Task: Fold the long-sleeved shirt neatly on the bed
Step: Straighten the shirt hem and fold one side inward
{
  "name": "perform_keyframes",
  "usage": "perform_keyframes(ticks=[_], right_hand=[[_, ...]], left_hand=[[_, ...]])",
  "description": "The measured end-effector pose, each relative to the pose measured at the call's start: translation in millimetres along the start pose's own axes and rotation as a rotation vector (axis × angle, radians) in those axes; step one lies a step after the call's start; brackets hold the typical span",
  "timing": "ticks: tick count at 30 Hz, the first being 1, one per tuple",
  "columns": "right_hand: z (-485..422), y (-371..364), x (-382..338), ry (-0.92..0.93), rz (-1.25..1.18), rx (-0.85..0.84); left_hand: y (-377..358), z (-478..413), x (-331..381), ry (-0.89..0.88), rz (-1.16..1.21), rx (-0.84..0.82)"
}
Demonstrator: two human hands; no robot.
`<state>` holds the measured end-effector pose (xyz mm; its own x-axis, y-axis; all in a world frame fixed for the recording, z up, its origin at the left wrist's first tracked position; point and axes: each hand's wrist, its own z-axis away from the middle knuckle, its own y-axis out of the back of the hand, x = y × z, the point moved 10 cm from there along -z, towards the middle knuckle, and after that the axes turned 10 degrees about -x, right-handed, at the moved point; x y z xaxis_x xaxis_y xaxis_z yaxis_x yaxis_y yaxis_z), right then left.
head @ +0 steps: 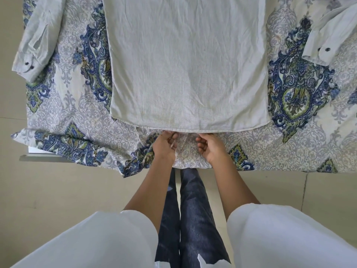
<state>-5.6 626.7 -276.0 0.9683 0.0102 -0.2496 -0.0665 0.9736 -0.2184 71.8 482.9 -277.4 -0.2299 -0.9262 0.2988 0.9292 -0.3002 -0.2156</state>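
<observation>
Two hands are working close together, not touching, at the near hem of a pale grey long-sleeved shirt (185, 64). The left hand (166, 146) and right hand (210, 147) are curling their fingers at the hem's middle; whether they are pinching the cloth or only touching it, I cannot tell. The shirt is lying flat on the bed (73, 120), its sleeves (38, 35) spreading out to either side, with dark buttons (327, 49) on the cuffs. The cloth is looking thin, finely woven and lightly creased, so it is probably handling light, soft and floppy. Taking hold at the hem corners or shoulders is likely keeping it square. Blue and green paisley is covering the bedsheet (299, 89).
</observation>
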Motion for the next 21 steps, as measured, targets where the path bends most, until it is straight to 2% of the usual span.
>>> perform_keyframes(ticks=[6, 11, 13, 16, 18, 21], right_hand=[[1, 2, -6, 0.116, -0.297, 0.025], [10, 7, -16, 0.270, -0.607, 0.048], [11, 7, -27, 0.304, -0.620, 0.049], [10, 14, -38, 0.315, -0.610, 0.069], [9, 20, -36, 0.282, -0.584, 0.112], [7, 34, -27, 0.202, -0.471, 0.223]], left_hand=[[2, 13, 31, -0.068, 0.311, 0.012], [11, 13, 75, -0.119, 0.275, 0.023], [11, 16, 92, -0.118, 0.206, 0.007], [22, 13, 101, -0.125, 0.234, 0.031], [37, 8, 99, -0.129, 0.219, 0.068], [61, 3, 94, -0.112, 0.063, 0.175]])
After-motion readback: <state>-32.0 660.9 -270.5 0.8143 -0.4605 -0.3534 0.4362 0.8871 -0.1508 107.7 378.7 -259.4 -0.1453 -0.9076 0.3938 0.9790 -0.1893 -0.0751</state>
